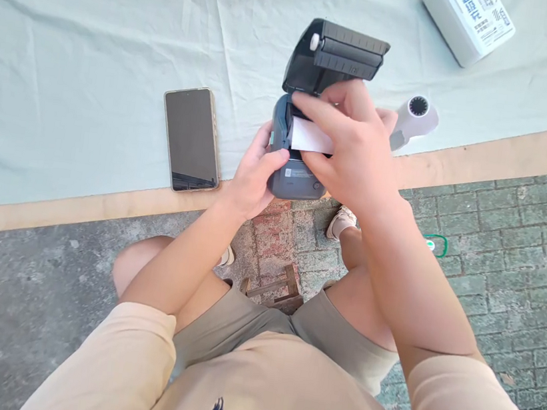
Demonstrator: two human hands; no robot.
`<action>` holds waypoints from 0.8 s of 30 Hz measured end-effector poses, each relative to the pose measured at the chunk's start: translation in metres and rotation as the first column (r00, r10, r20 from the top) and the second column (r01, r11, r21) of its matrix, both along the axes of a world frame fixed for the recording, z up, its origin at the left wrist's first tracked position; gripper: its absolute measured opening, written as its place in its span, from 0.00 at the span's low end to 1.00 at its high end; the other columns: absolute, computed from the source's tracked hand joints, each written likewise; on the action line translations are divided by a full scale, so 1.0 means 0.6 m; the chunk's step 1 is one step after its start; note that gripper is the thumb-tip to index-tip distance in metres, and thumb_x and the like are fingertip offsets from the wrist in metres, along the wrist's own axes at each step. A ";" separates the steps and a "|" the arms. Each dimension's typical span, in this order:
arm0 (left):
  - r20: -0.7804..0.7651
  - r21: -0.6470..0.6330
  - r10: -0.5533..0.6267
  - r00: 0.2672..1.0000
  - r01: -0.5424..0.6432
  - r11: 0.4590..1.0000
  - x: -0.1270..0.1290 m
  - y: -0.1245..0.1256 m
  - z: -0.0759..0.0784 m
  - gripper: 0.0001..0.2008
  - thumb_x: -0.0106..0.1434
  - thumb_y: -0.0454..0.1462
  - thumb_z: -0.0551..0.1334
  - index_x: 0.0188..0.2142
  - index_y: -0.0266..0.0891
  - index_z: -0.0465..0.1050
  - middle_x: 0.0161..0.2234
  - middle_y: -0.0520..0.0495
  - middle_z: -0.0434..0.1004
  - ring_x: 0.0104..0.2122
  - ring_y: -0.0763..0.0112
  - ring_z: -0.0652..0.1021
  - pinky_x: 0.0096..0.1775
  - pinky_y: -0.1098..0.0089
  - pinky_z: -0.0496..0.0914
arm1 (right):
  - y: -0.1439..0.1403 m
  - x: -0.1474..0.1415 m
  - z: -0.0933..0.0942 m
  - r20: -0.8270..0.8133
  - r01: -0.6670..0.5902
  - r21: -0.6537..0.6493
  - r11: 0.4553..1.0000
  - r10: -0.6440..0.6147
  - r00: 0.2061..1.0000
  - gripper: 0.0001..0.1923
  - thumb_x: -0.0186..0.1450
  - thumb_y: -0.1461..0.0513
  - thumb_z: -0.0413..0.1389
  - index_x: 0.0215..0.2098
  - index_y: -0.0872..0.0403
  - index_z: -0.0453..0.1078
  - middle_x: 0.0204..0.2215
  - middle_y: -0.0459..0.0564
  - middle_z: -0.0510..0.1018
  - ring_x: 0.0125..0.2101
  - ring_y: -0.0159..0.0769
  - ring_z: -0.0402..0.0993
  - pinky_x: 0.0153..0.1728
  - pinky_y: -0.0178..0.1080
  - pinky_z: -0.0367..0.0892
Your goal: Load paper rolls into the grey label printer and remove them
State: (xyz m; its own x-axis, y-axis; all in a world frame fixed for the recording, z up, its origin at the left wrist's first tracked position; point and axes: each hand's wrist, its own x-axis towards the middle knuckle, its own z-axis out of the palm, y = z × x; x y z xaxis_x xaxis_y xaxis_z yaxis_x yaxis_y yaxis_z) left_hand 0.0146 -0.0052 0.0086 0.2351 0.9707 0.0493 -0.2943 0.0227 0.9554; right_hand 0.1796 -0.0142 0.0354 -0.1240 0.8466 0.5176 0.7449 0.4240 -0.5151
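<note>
**Head view: printer open, paper roll going in**

Head camera showed the left hand (253, 177) clasped round the left side of a small grey printer (293, 179), held above the near edge of the surface (486, 156). The right hand (356, 150) reached over the open bay, its fingers (316, 111) curled on the white roll (309, 136) that sat in the bay; thumb below, fingers on top, gripping it.

By the look of it the work was partway: the lid (338, 57) already stood fully open, tilted back, and the roll lay in the bay. The lid was not yet shut, and whether the paper's end was fed out could not be told, since the right hand hid that side.

Around them, a phone (191, 139) lay face up on the pale cloth (98, 41), near the printer's left and apart from it. A second white roll (416, 116) lay just beyond the right hand. A white box (466, 22) lay farther off at the far right. Nothing stood in the lid's way except the fingers themselves.
</note>
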 end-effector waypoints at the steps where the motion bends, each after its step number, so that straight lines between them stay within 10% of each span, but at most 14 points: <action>1: 0.013 0.007 -0.008 1.000 0.008 1.000 -0.001 0.001 0.000 0.30 0.58 0.52 0.72 0.54 0.42 0.67 0.50 0.44 0.78 0.65 0.54 0.75 0.60 0.60 0.78 | 0.000 0.000 0.000 -0.013 -0.011 0.007 1.000 0.011 1.000 0.28 0.64 0.68 0.50 0.58 0.40 0.75 0.50 0.49 0.78 0.49 0.43 0.74 0.56 0.61 0.61; 5: 0.083 0.000 -0.070 0.994 0.071 0.998 -0.006 0.007 0.002 0.27 0.59 0.55 0.70 0.48 0.40 0.70 0.47 0.42 0.79 0.61 0.54 0.77 0.56 0.62 0.80 | -0.002 0.000 -0.016 -0.027 -0.196 0.189 0.962 0.205 0.978 0.11 0.70 0.61 0.50 0.36 0.50 0.75 0.35 0.47 0.79 0.50 0.44 0.74 0.59 0.63 0.55; 7: 0.080 -0.013 -0.090 0.993 0.091 0.996 -0.009 0.009 0.002 0.29 0.57 0.52 0.73 0.50 0.40 0.69 0.46 0.43 0.78 0.53 0.58 0.81 0.49 0.66 0.81 | 0.001 0.000 -0.028 -0.034 -0.274 0.304 0.912 0.298 0.954 0.19 0.74 0.51 0.50 0.34 0.50 0.75 0.33 0.47 0.78 0.52 0.45 0.74 0.60 0.61 0.54; 12: -0.035 0.020 -0.105 0.994 0.106 0.994 -0.019 0.013 -0.010 0.40 0.50 0.49 0.80 0.55 0.42 0.63 0.50 0.43 0.78 0.46 0.60 0.83 0.40 0.68 0.81 | 0.026 0.013 -0.042 -0.425 0.012 0.585 0.811 0.294 0.856 0.20 0.74 0.50 0.53 0.32 0.57 0.66 0.30 0.50 0.70 0.35 0.31 0.67 0.40 0.39 0.58; 16: -0.115 0.077 -0.172 0.978 0.182 0.980 -0.029 0.019 -0.026 0.48 0.45 0.46 0.82 0.59 0.46 0.59 0.51 0.43 0.78 0.48 0.57 0.82 0.45 0.63 0.82 | 0.042 0.028 -0.035 -0.651 -0.103 0.496 0.862 0.447 0.613 0.26 0.70 0.50 0.55 0.59 0.54 0.57 0.58 0.53 0.70 0.59 0.33 0.70 0.51 0.38 0.68; 19: -0.128 0.128 -0.179 0.975 0.195 0.972 -0.032 0.022 -0.030 0.48 0.43 0.43 0.82 0.58 0.46 0.58 0.52 0.44 0.77 0.49 0.58 0.82 0.47 0.63 0.82 | 0.039 0.033 -0.028 -0.748 -0.207 0.407 0.890 0.454 0.484 0.24 0.69 0.48 0.53 0.56 0.51 0.55 0.44 0.51 0.75 0.46 0.35 0.75 0.59 0.43 0.71; 24: -0.096 0.109 -0.213 0.972 0.223 0.969 -0.024 0.014 -0.013 0.48 0.45 0.47 0.81 0.59 0.47 0.58 0.56 0.42 0.75 0.54 0.52 0.81 0.47 0.61 0.81 | 0.030 0.032 -0.031 -0.634 -0.295 0.188 0.937 0.345 0.692 0.32 0.64 0.45 0.61 0.59 0.49 0.62 0.56 0.49 0.72 0.60 0.37 0.69 0.60 0.43 0.70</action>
